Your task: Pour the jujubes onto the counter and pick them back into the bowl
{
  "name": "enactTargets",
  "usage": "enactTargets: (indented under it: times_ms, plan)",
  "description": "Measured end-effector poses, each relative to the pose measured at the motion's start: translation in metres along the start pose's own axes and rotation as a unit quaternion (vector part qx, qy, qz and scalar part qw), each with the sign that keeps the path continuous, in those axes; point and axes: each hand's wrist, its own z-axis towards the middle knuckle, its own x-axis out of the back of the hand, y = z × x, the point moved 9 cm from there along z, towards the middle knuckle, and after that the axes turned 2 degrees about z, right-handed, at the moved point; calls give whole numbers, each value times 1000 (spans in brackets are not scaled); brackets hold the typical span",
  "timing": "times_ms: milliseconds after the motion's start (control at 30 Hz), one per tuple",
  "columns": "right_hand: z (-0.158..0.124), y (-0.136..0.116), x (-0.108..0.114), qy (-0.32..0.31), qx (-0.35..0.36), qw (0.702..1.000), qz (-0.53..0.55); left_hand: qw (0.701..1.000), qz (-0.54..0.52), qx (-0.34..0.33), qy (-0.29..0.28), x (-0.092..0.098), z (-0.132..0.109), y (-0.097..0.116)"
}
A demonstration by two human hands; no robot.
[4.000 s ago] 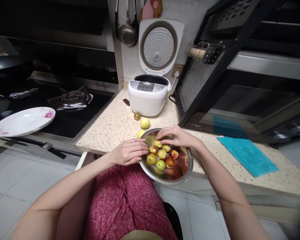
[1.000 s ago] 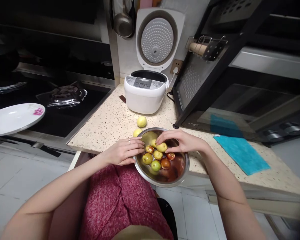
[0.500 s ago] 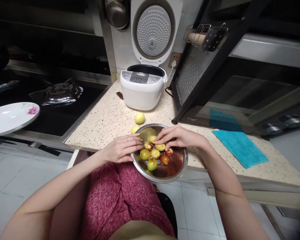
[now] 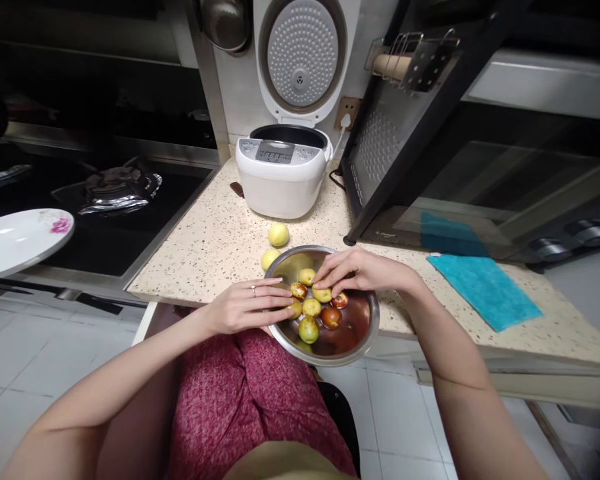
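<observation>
A steel bowl (image 4: 365, 333) rests half over the counter's front edge, above my lap. It holds several small green, yellow and reddish fruits (image 4: 310, 328) in water. My left hand (image 4: 243, 307) lies over the bowl's left rim, fingers stretched flat, tips touching a fruit. My right hand (image 4: 360, 270) reaches in from the right, its fingertips pinched on a yellow-green fruit (image 4: 322, 294). Two yellow fruits (image 4: 279, 235) lie on the counter just behind the bowl.
A white rice cooker (image 4: 283, 177) with its lid up stands at the back. A black oven (image 4: 470, 167) fills the right, with a teal cloth (image 4: 485, 290) before it. On the left, a gas hob (image 4: 110, 193) and a white plate (image 4: 20, 240).
My left hand has slid further over the rim and into the bowl. My right hand still works among the fruits. The view has shifted slightly.
</observation>
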Motion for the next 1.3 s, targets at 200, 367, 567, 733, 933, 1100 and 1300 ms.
enactTargets:
  times_ms: [200,367,567,733,933,1100,1300]
  plan:
    - [-2,0,10,27,-18,999,-23,995,-58,84,13,-11,3,-3]
    - [-2,2,33,164,-24,982,-89,986,-125,109,9,-22,8,-1]
    - [9,19,10,86,-57,985,-138,952,-226,186,88,-6,-2,-27]
    - [7,27,8,58,-80,986,-133,930,-224,274,104,4,-19,-57]
    - [0,34,20,64,-83,991,-82,960,-100,263,12,-9,-19,-62]
    - [-1,40,29,126,-90,984,-84,966,26,258,16,-8,-18,-68]
    - [6,41,29,128,-74,987,-68,969,86,233,2,-22,-5,-82]
